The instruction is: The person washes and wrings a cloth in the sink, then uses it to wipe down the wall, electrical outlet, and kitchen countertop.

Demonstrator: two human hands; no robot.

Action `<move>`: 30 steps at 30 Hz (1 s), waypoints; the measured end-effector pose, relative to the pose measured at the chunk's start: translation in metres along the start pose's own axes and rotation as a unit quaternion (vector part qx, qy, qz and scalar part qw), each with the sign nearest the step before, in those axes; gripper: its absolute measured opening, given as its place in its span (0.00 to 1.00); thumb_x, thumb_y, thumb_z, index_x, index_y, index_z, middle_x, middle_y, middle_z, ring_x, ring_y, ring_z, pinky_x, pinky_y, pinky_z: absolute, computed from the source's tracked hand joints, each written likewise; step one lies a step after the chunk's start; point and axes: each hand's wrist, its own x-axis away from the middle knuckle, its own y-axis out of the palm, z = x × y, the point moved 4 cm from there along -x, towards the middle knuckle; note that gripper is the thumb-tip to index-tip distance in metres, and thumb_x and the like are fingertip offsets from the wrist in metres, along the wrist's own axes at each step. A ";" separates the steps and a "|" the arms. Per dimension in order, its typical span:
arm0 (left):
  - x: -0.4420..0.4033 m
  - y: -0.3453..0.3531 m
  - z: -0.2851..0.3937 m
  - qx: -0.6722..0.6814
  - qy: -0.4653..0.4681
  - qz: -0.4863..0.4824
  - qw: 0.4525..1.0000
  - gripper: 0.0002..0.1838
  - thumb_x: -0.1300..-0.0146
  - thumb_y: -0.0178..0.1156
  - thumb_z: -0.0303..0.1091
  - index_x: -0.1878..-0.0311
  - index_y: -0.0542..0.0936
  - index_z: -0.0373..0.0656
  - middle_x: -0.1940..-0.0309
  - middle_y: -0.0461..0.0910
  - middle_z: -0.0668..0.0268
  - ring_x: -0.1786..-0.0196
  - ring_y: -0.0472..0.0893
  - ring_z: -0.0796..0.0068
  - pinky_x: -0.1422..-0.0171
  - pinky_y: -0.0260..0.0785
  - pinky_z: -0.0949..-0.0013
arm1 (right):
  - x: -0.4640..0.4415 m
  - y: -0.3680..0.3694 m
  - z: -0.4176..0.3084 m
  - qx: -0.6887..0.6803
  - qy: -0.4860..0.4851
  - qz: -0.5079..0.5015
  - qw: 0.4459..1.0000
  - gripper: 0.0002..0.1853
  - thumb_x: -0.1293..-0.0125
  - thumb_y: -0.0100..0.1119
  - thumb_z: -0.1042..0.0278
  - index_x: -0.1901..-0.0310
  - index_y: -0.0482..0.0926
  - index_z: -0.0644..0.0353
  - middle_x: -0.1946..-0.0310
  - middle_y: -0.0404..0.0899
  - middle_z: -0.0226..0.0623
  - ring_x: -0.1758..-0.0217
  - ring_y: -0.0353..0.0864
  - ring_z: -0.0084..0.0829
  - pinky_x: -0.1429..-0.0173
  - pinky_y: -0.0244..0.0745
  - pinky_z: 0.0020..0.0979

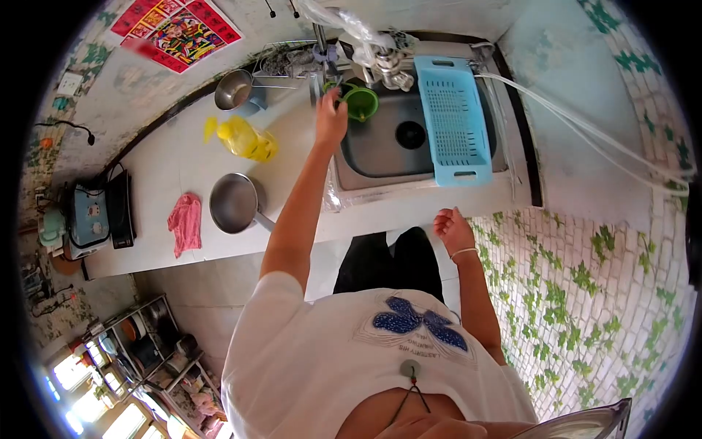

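My left hand [332,121] reaches over the near-left corner of the sink [380,157], its fingers closed at the handle side of a green cup [362,104]. The cup sits inside the sink's left side, below the tap [387,69]; part of its handle is hidden by my fingers. My right hand [454,230] hangs in the air in front of the counter edge, fingers loosely curled with the thumb apart, holding nothing. A light blue drain basket [455,117] lies across the right part of the sink.
Left on the counter are a steel saucepan [234,203], a pink cloth [186,224], a yellow bottle [247,139] and a metal pot [234,91]. A wire rack [281,76] stands at the back wall. White hoses [585,124] run along the right wall.
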 end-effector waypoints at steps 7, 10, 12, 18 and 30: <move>-0.063 -0.022 -0.032 0.335 -0.199 0.289 0.874 0.22 0.33 0.39 0.50 0.64 0.69 0.36 0.75 0.70 0.64 0.80 0.67 0.73 0.75 0.61 0.68 | -0.035 0.027 -0.011 -0.034 0.028 0.061 0.997 0.18 0.31 0.41 0.54 0.67 0.72 0.61 0.74 0.74 0.37 0.69 0.74 0.30 0.62 0.72 0.30; -0.074 -0.036 -0.063 0.242 -0.246 0.315 0.884 0.21 0.33 0.39 0.49 0.63 0.68 0.38 0.73 0.68 0.64 0.80 0.66 0.74 0.75 0.60 0.68 | -0.042 0.031 -0.015 -0.030 0.059 0.069 0.995 0.17 0.31 0.43 0.55 0.67 0.72 0.61 0.73 0.75 0.37 0.71 0.74 0.30 0.62 0.72 0.29; -0.085 -0.039 -0.095 0.203 -0.232 0.375 0.874 0.19 0.33 0.40 0.47 0.65 0.68 0.39 0.76 0.67 0.66 0.80 0.64 0.75 0.76 0.59 0.68 | -0.048 0.032 -0.019 0.018 0.060 0.061 0.996 0.16 0.31 0.43 0.56 0.67 0.72 0.60 0.74 0.75 0.36 0.71 0.74 0.30 0.62 0.72 0.29; -0.069 -0.054 -0.060 0.284 -0.175 0.296 0.895 0.12 0.34 0.46 0.38 0.68 0.69 0.41 0.80 0.65 0.69 0.81 0.62 0.79 0.78 0.57 0.73 | -0.073 0.031 -0.021 0.002 0.064 0.052 0.997 0.15 0.32 0.45 0.56 0.67 0.72 0.60 0.74 0.74 0.36 0.71 0.73 0.29 0.63 0.71 0.29; -0.030 -0.035 -0.041 0.349 -0.176 0.248 0.887 0.09 0.34 0.47 0.35 0.66 0.70 0.40 0.79 0.67 0.69 0.80 0.65 0.79 0.75 0.58 0.76 | -0.136 0.091 -0.037 -0.063 0.110 0.046 0.991 0.14 0.33 0.46 0.60 0.66 0.73 0.64 0.74 0.74 0.39 0.73 0.72 0.30 0.61 0.74 0.32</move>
